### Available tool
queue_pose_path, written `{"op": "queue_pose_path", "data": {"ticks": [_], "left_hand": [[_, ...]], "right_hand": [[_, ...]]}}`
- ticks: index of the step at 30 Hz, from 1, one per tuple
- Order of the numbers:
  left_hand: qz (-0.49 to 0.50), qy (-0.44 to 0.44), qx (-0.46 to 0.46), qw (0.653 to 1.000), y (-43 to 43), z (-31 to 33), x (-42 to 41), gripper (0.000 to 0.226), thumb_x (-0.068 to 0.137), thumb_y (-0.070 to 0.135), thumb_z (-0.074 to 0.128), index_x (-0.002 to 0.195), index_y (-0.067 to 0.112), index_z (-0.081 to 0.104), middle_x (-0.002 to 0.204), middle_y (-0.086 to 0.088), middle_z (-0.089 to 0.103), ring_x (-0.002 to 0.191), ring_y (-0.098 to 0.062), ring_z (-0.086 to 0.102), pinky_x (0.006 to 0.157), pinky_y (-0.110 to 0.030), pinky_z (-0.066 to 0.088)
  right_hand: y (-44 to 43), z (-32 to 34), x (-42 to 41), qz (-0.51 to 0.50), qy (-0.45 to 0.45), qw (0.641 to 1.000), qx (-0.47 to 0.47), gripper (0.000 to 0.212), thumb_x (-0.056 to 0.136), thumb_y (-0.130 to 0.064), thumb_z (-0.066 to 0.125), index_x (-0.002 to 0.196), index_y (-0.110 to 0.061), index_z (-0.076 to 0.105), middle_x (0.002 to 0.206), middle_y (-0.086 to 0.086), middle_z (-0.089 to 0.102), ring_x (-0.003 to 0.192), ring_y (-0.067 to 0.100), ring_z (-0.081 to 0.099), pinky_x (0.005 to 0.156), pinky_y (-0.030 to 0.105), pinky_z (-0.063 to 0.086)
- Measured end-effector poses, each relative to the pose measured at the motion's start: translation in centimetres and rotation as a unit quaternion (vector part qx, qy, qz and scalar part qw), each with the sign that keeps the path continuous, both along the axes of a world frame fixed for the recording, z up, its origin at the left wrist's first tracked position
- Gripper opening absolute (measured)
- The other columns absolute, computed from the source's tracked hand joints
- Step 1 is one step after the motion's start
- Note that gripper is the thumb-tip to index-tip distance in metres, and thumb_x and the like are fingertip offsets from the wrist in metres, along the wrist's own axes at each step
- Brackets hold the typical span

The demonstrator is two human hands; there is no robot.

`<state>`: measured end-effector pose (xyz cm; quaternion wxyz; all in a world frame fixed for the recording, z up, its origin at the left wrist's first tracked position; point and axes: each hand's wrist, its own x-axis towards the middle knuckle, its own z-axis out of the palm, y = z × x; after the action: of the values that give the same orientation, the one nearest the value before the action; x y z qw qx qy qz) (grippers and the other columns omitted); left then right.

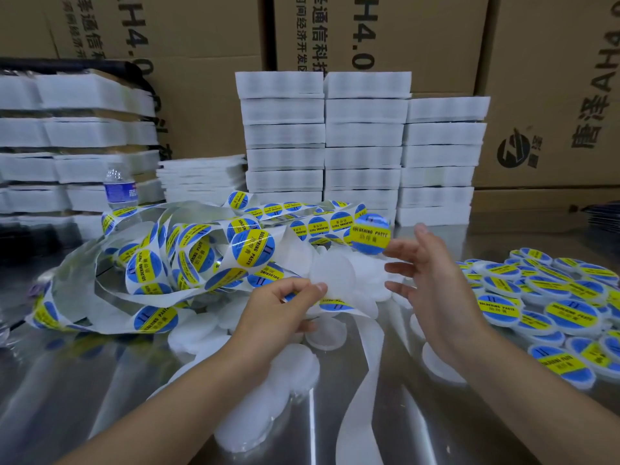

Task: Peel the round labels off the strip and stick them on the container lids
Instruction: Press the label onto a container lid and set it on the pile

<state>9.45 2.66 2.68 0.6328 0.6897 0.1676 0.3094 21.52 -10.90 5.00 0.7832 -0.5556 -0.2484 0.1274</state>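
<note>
One label (pixel 370 233) at right hand (pixel 436 283); left hand (pixel 278 307) pinches strip (pixel 360 380)

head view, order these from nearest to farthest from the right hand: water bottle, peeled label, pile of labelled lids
1. Peeled label, at the right hand's fingertips.
2. Pile of labelled lids, on the table just to its right.
3. Water bottle, far back on the left, beyond the label strip.
</note>
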Motion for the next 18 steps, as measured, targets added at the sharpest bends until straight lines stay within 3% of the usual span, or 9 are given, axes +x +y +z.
{"op": "queue_pose_path", "data": {"ticks": [5, 10, 18], "left_hand": [[0.001, 0.0, -0.003, 1.0, -0.03, 0.14, -0.12, 0.017, 0.083, 0.024, 0.068, 0.068, 0.02, 0.077, 0.081, 0.007, 0.066, 0.07, -0.004, 0.054, 0.056, -0.017, 0.051], [-0.002, -0.005, 0.006, 1.0, -0.17, 0.18, -0.16, 0.015, 0.08, 0.026, 0.069, 0.069, 0.019, 0.076, 0.087, 0.002, 0.063, 0.078, -0.011, 0.051, 0.056, -0.017, 0.049], [-0.004, 0.0, 0.013, 1.0, -0.24, 0.28, -0.14, 0.014, 0.08, 0.027, 0.069, 0.069, 0.021, 0.076, 0.105, -0.008, 0.069, 0.081, -0.011, 0.054, 0.057, -0.017, 0.05]], "right_hand": [[-0.09, 0.03, -0.1, 0.063, 0.033, 0.997, -0.039, 0.052, 0.09, -0.053, 0.038, 0.066, -0.012, 0.06, 0.079, 0.005, 0.06, 0.073, 0.013, 0.052, 0.07, 0.03, 0.042], [0.19, -0.31, -0.29, 0.069, 0.027, 0.993, -0.088, 0.055, 0.091, -0.053, 0.035, 0.074, -0.011, 0.066, 0.075, -0.001, 0.066, 0.071, 0.013, 0.053, 0.07, 0.03, 0.042], [0.4, -0.62, -0.23, 0.07, 0.027, 0.99, -0.117, 0.058, 0.092, -0.054, 0.034, 0.071, -0.014, 0.071, 0.077, -0.004, 0.069, 0.07, 0.012, 0.055, 0.066, 0.028, 0.046]]}}
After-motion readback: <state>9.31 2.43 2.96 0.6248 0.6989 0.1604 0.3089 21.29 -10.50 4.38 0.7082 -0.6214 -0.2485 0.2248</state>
